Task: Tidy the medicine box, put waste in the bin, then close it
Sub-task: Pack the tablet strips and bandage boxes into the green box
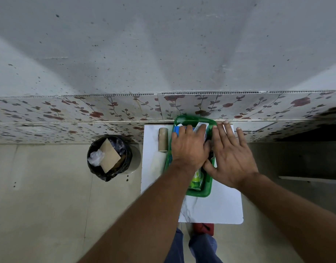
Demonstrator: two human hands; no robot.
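Observation:
A green plastic medicine box [198, 194] lies on a small white table [220, 205] against the wall. Inside it I see white and blue packets [201, 125] at the far end and a green packet [196, 180] near the front. My left hand [189, 147] rests palm down inside the box, its fingers on the packets; whether it grips any I cannot tell. My right hand [230, 152] hovers flat with spread fingers over the box's right rim, holding nothing. A black-lined bin [109, 157] stands on the floor to the left, with a brown card and crumpled clear plastic in it.
A cardboard tube [163, 139] lies on the table just left of the box. The floral-tiled wall base [106, 112] runs right behind the table. My legs and a red item [203, 227] show below the table's near edge. Beige floor surrounds the bin.

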